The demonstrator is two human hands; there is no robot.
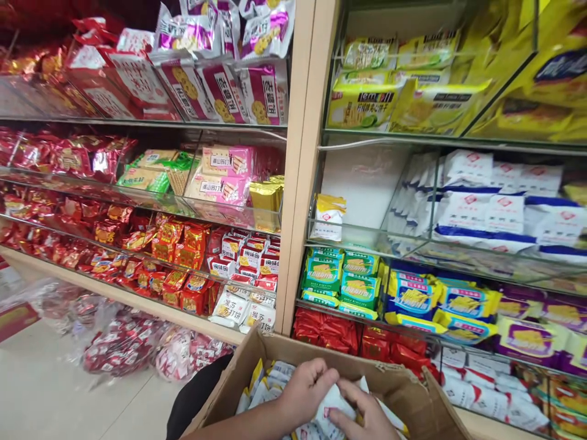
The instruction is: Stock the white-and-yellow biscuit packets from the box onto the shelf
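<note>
Both of my hands are inside an open cardboard box (394, 382) low in the head view. My left hand (306, 391) has curled fingers and presses against the upper left of a white snack packet (335, 408) with a small red mark. Around the right side of this packet, my right hand (367, 412) closes with thumb and fingers. Beneath and beside them lie several more white and yellow snack packets (266, 388). My hands hide part of the held packet and of those below it.
A glass-fronted shelf compartment (353, 189) above the box holds one upright white-and-yellow packet (329, 217). White-and-blue packets (481, 208) fill the neighbouring one. A wooden post (300, 183) divides the shelving. Plastic bags of red packets (121, 342) lie on the floor at left.
</note>
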